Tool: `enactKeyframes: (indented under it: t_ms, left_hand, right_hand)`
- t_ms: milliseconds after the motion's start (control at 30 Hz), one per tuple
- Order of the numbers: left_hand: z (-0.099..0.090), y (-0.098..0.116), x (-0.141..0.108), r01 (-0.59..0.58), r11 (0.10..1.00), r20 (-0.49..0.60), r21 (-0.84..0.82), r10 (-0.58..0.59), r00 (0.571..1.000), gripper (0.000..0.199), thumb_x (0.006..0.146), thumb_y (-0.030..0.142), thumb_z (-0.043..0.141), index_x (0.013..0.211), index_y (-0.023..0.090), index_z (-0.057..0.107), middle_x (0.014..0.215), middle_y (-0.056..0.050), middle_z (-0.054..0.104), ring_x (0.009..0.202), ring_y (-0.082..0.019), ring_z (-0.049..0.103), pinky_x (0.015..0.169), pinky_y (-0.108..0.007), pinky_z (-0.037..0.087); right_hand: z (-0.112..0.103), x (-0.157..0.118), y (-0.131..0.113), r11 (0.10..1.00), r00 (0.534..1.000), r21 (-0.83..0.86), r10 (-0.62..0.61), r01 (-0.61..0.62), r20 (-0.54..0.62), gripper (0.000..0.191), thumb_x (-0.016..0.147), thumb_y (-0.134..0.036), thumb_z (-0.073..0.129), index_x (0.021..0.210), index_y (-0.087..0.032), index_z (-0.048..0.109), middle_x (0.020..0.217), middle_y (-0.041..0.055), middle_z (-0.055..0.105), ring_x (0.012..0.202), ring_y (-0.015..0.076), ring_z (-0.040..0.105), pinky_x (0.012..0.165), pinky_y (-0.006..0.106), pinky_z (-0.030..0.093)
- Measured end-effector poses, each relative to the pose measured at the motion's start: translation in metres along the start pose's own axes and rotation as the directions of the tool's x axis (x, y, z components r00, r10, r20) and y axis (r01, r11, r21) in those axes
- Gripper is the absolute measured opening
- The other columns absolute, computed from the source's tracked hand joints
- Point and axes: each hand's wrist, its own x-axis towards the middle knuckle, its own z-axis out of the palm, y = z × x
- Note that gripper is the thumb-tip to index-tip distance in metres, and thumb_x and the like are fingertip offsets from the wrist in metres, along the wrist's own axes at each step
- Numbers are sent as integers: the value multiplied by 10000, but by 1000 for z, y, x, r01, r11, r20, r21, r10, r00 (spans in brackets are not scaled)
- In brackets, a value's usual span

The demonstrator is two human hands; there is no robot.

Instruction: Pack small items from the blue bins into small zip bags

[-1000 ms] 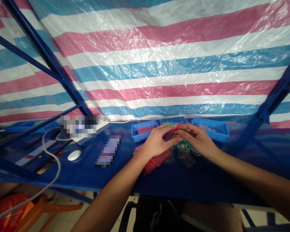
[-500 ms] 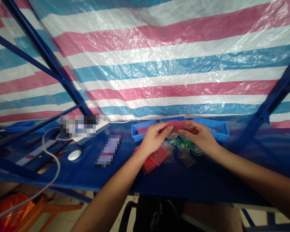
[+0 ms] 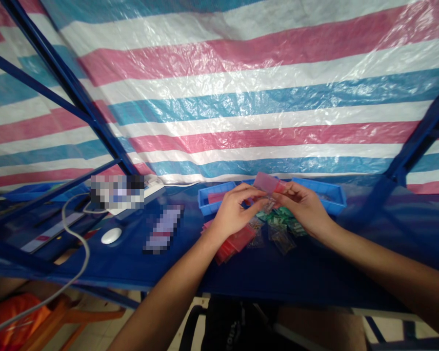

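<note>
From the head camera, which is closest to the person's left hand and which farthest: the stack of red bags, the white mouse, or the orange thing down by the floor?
Measured from the left hand:
1. Stack of red bags, on the table just below the wrist.
2. White mouse, well off to the left on the table.
3. Orange thing, farthest, under the table at bottom left.
</note>
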Motion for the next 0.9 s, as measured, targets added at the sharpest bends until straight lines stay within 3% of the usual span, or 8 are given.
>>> enactKeyframes:
  t_ms: [133, 267, 433, 500, 567, 667, 767, 900]
  left_hand:
    - [2, 1, 0, -12, 1000, 43, -5, 12, 999, 323, 930, 414, 802, 1165, 193, 798, 1105, -106, 771, 982, -229, 707, 910, -343, 538]
    - [0, -2, -1, 34, 999, 13, 11, -35, 999, 237, 1027, 369, 674, 1114, 197, 811, 1048, -82, 777, 968, -211, 707, 871, -313, 521]
    - [-2, -9, -1, 118, 993, -67, -20, -119, 991, 288, 1043, 404, 635, 965, 182, 800, 900, -43, 750, 840, -180, 664, 784, -284, 497]
    - [-1, -13, -1, 156, 985, -72, -76, -162, 984, 321, 1030, 446, 648, 942, 174, 794, 876, -38, 740, 825, -177, 652, 761, -275, 495]
    - [0, -16, 0, 185, 970, -42, -156, -194, 980, 331, 1022, 468, 657, 995, 173, 804, 908, -41, 752, 832, -176, 656, 758, -271, 500]
    - [2, -18, 0, 220, 940, 13, -262, -224, 974, 337, 1013, 469, 670, 1089, 171, 809, 991, -57, 781, 874, -184, 687, 790, -277, 521]
    - [5, -18, 0, 248, 882, 46, -401, -251, 967, 373, 978, 452, 724, 1222, 171, 759, 1071, -81, 796, 940, -207, 728, 840, -298, 552]
    - [10, -18, 0, 288, 812, 55, -507, -303, 951, 548, 890, 403, 831, 1359, 193, 641, 1070, -79, 795, 881, -188, 741, 807, -290, 562]
  right_hand:
    - [4, -5, -3, 1000, 990, -2, 14, -14, 140, 301, 893, -574, 809, 995, -291, 794, 1041, 36, 819, 984, 261, 757, 939, 424, 605]
    - [5, -6, -4, 999, 981, 49, 13, -23, 192, 321, 966, -575, 724, 1062, -279, 801, 1069, 51, 812, 1025, 267, 756, 932, 426, 618]
    - [1, -1, 2, 999, 1000, -31, -23, 23, 8, 318, 898, -559, 808, 996, -260, 757, 954, 35, 765, 758, 194, 694, 730, 356, 604]
    - [-1, 2, 5, 996, 994, -59, -66, 61, -88, 357, 844, -534, 866, 1048, -277, 723, 942, 14, 736, 779, 193, 682, 706, 334, 586]
    - [-2, 4, 6, 996, 991, -40, -88, 85, -104, 431, 804, -520, 901, 1113, -297, 699, 991, 13, 744, 907, 221, 708, 786, 349, 600]
    - [0, 3, 4, 999, 998, -7, -42, 42, 38, 401, 816, -538, 885, 1091, -291, 731, 1055, 34, 791, 1020, 257, 732, 923, 407, 599]
    - [1, 0, 1, 999, 995, -37, 20, -17, 101, 354, 829, -573, 859, 982, -265, 777, 998, 44, 814, 936, 257, 742, 880, 403, 595]
    - [0, 0, 7, 999, 999, -19, 48, -47, 22, 353, 824, -571, 861, 947, -248, 787, 905, 29, 804, 816, 220, 716, 796, 362, 580]
